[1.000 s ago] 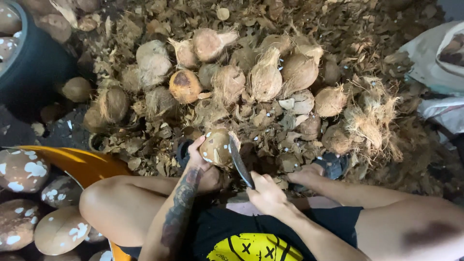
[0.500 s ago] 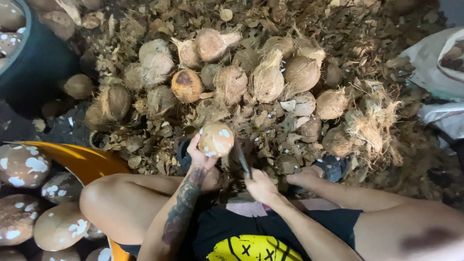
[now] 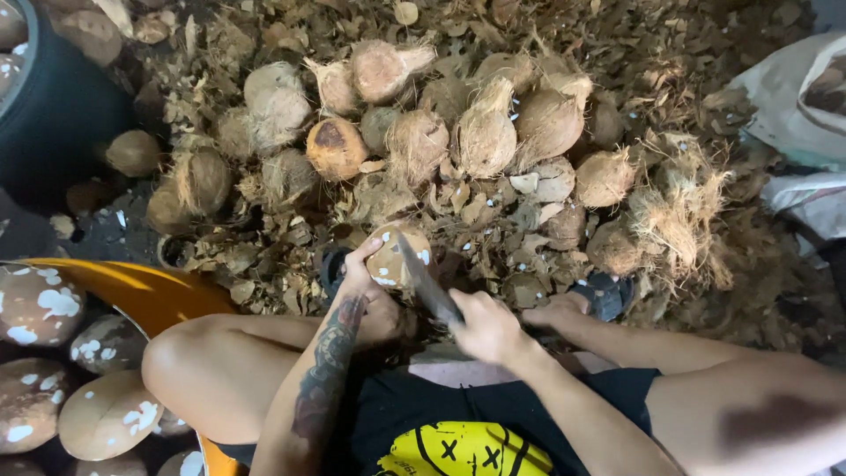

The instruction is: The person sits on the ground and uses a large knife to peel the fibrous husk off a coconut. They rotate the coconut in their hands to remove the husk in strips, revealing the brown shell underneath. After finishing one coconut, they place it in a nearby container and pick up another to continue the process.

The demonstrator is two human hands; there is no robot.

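Over fibrous husk scraps point(image 3: 493, 211), left hand point(image 3: 366, 282) clutching round coconut point(image 3: 397, 256), right hand point(image 3: 485, 326) gripping blade point(image 3: 423, 282).

The floor point(image 3: 97, 231) was dark and almost buried under a thick litter of brown husk scraps point(image 3: 705, 53) — dry chips and fibre spread edge to edge. On that litter lay a heap of unpeeled coconuts point(image 3: 485, 132), hairy and close-packed, some touching. A lone coconut point(image 3: 134, 152) sat apart at the left, just beside a dark tub point(image 3: 53, 123), and pale sacks point(image 3: 793, 97) rested at the right edge.
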